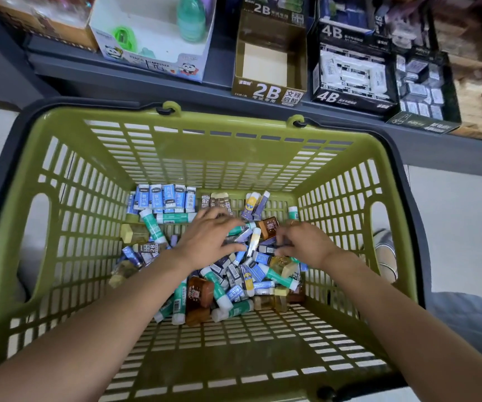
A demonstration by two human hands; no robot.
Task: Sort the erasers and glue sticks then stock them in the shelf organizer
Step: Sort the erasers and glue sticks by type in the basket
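Note:
A green plastic basket (60,256) holds a mixed heap of erasers and glue sticks (234,285). A neat row of blue erasers (164,198) stands at the basket's far left, with a few brown 2B erasers (216,201) beside it. Green-and-white glue sticks (153,224) lie scattered through the heap. My left hand (208,239) lies spread on top of the pile, fingers reaching over the items. My right hand (303,245) is in the pile too, its fingers curled among small erasers; what it grips is blurred.
On the grey shelf (135,79) above the basket stand display boxes: an empty 2B box (266,68), a 4B box of white erasers (350,74), a box of small erasers (419,91), and a white pencil sharpener box (153,39). A shoe (384,250) shows right of the basket.

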